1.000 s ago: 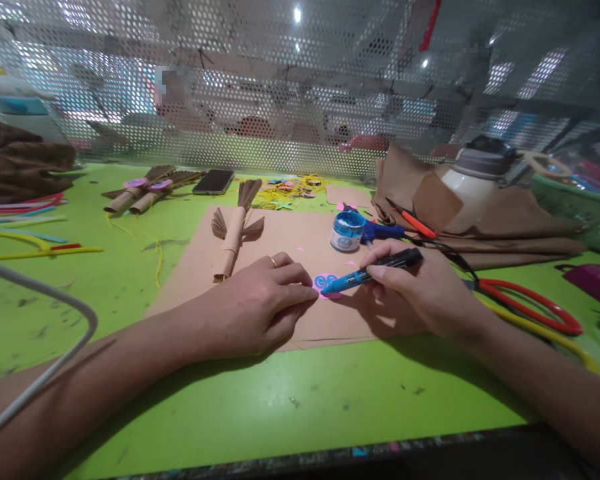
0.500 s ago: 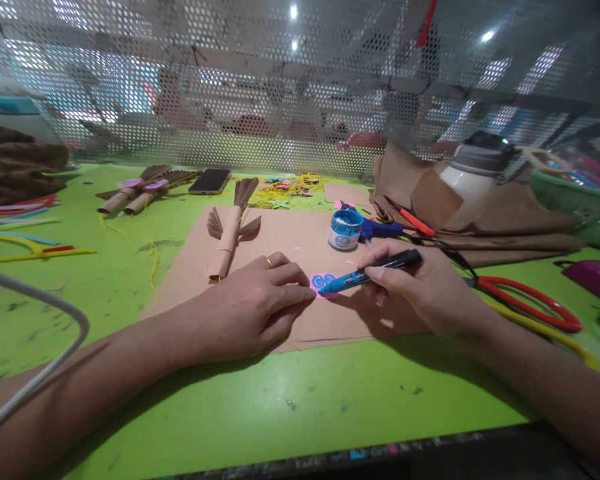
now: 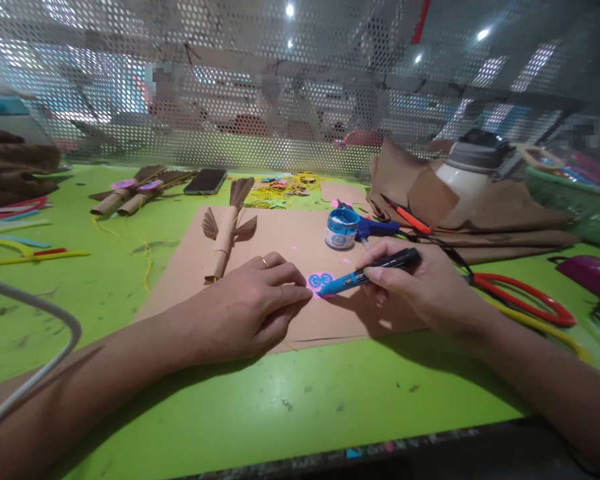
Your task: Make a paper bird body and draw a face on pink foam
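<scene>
My right hand (image 3: 415, 283) is closed around a blue marker pen (image 3: 347, 281) with a black end. Its blue tip rests on a small pink paper cutout (image 3: 322, 279) bearing two round blue markings. Fingers together and bent, my left hand (image 3: 260, 300) presses the left edge of the cutout down on the brown paper sheet (image 3: 285, 230). Left of the cutout lies a rolled brown paper figure (image 3: 225, 233) with pleated side pieces and a pleated top. Behind the marker stands a small open jar of blue paint (image 3: 342, 229).
A blue glue gun (image 3: 380, 227), orange-handled tool (image 3: 414, 222) and red-handled scissors (image 3: 530, 300) lie to the right. Behind are folded brown paper (image 3: 520, 207), a white bottle (image 3: 465, 177) and a green basket (image 3: 565, 200). Two paper figures (image 3: 130, 193), a phone (image 3: 205, 181) and yellow strings (image 3: 280, 190) lie farther back.
The view has shifted slightly, moving everything a little to the left in the picture. The marker tip stays on the pink cutout, and both hands keep nearly the same pose.
</scene>
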Demonstrator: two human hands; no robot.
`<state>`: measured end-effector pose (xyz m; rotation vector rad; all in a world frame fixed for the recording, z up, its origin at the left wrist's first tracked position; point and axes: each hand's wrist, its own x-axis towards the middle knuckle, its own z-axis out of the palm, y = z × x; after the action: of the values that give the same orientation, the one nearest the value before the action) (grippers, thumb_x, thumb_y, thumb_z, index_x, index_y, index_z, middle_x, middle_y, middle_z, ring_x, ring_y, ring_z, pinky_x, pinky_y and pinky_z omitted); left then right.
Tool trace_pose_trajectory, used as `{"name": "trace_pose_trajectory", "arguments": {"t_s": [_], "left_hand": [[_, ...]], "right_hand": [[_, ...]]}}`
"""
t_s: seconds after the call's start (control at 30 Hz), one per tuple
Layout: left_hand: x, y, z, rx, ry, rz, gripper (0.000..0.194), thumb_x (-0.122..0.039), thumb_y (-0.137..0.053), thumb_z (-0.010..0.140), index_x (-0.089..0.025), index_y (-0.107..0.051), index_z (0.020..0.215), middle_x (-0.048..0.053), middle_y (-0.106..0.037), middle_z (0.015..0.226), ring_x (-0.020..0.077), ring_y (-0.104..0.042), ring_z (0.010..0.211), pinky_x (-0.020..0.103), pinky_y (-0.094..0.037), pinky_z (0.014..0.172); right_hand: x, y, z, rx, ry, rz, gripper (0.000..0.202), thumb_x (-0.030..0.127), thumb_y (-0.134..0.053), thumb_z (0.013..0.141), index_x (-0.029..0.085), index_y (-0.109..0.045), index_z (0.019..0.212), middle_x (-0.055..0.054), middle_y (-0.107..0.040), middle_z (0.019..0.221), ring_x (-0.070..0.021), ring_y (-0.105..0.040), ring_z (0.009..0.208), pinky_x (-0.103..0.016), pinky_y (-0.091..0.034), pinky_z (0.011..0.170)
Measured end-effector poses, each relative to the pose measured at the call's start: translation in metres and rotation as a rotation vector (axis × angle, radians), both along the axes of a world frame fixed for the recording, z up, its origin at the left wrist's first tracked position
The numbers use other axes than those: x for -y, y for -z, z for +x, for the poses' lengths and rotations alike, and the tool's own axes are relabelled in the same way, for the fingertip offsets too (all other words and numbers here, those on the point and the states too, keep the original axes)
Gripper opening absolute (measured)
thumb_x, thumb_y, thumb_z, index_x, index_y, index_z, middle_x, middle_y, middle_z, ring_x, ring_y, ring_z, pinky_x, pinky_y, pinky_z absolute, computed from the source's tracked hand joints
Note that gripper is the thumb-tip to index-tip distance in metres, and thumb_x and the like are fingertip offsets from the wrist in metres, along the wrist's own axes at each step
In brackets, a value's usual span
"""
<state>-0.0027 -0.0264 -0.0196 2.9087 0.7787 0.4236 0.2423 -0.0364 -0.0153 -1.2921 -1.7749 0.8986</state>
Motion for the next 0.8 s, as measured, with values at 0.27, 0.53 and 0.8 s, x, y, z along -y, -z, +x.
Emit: {"name": "trace_pose_trajectory", "arguments": {"t_s": [0.27, 0.53, 0.8], "left_hand": [[-0.0005, 0.0013, -0.0012, 0.021, -0.003, -0.003, 0.026, -0.019, -0.043, 0.094, -0.017, -0.068, 0.103, 0.009, -0.064, 0.102, 0.0216, -0.052, 0.094, 0.037, -0.043, 0.085], [0.0002, 0.0004, -0.0003, 0.035, 0.005, 0.0, 0.026, -0.018, -0.045, 0.094, -0.018, -0.068, 0.104, 0.009, -0.064, 0.1, 0.0217, -0.052, 0.093, 0.036, -0.043, 0.083], [-0.0001, 0.001, -0.001, 0.04, 0.0, 0.003, 0.027, -0.019, -0.044, 0.094, -0.018, -0.068, 0.104, 0.009, -0.064, 0.099, 0.0212, -0.052, 0.092, 0.036, -0.045, 0.082]], "right_hand": [[0.0, 0.0011, 0.0009, -0.033, 0.009, -0.01, 0.006, 0.02, -0.059, 0.079, 0.021, -0.06, 0.073, 0.002, -0.057, 0.056, -0.0132, -0.054, 0.054, -0.026, -0.042, 0.053], [0.0, 0.0008, 0.0014, -0.043, 0.005, -0.028, 0.006, 0.02, -0.059, 0.079, 0.02, -0.06, 0.073, 0.003, -0.057, 0.056, -0.0122, -0.053, 0.052, -0.026, -0.042, 0.054], [0.0004, 0.0005, 0.0007, -0.057, 0.018, -0.056, 0.005, 0.02, -0.059, 0.078, 0.02, -0.06, 0.073, 0.003, -0.056, 0.054, -0.0122, -0.051, 0.051, -0.026, -0.041, 0.05]]}}
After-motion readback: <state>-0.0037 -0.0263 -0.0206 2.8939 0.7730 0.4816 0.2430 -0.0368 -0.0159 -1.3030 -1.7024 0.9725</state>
